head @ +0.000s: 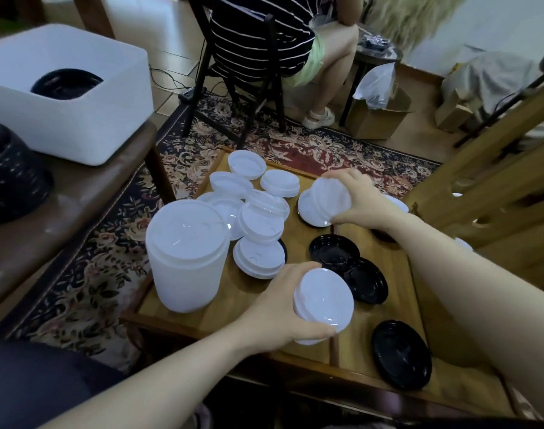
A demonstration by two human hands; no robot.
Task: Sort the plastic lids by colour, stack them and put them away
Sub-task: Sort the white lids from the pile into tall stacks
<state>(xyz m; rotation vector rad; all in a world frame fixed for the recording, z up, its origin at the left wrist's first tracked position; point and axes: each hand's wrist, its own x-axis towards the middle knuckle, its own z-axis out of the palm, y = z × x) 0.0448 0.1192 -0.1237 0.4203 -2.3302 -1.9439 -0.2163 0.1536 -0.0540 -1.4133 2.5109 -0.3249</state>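
1. Her left hand (273, 308) has its grip clamped round a short stack of white lids (323, 301), fingers curled behind and thumb under the rim, at about 6 o'clock on the wooden surface (233, 292).
2. Her right hand (358, 198) is clamped on another white stack (324, 201) out at 1 o'clock, tilted and resting on a black lid beneath.
3. Loose white lids (258, 209) lie overlapping from 11 to 12 o'clock; a tall white stack (187, 255) stands at 9 o'clock.
4. Black lids (400, 354) lie scattered between 3 and 5 o'clock.
5. To my eye, the step is joining the two handfuls. Square the rims first, nest them all facing one way, then seat them on the tall stack.
6. The white bin (63, 88) at 10 o'clock, off the surface, already holds black ones.
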